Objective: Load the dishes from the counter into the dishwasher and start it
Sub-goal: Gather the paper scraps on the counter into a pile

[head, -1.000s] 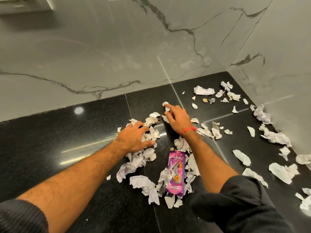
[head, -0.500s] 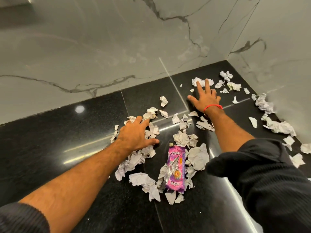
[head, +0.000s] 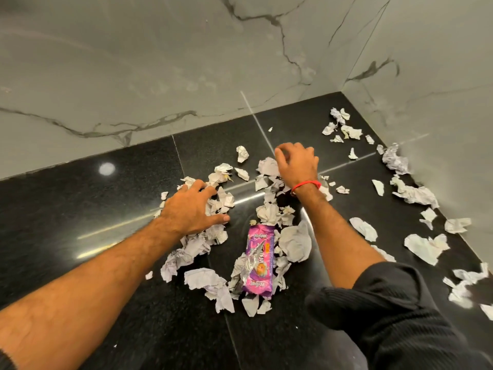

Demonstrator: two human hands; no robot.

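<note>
No dishes or dishwasher are in view. My left hand [head: 190,209] lies palm down with fingers spread on a heap of crumpled white paper scraps [head: 194,247] on the black stone counter [head: 80,209]. My right hand [head: 297,164], a red thread at its wrist, is cupped with fingers bent down behind more scraps [head: 268,166] further back. Its fingertips are hidden and I see nothing gripped. A purple snack wrapper [head: 258,260] lies among the scraps between my forearms.
More torn paper [head: 416,194] is strewn along the right marble wall [head: 440,76] and in the far corner [head: 340,116]. The back marble wall [head: 160,76] bounds the counter. Bare black stone lies to the left.
My right hand, flat on the far scraps half a second ago, has pulled back toward the middle pile, dragging paper with it. My left hand has stayed on its heap.
</note>
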